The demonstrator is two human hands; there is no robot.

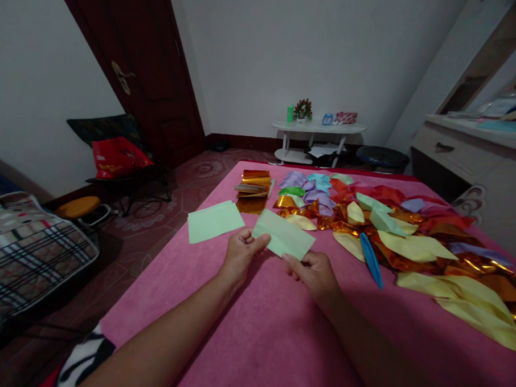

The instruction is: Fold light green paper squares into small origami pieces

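Observation:
A pale green sheet of paper (284, 233) is held up over the pink cloth by both hands. My left hand (242, 250) pinches its left edge, thumb on top. At the lower right edge, my right hand (312, 271) grips it between thumb and fingers. To the left lies a stack of similar pale green paper (215, 221) on the cloth. Just behind the held sheet sits a pile of shiny gold foil paper (253, 185).
Folded and crumpled coloured papers (414, 246) cover the right side of the pink-covered table (264, 330). A blue folded paper (371, 260) lies nearest my right hand. Behind stand a small white table (319, 126) and a dark stool (382, 156). A chair with a red bag (120, 158) is left.

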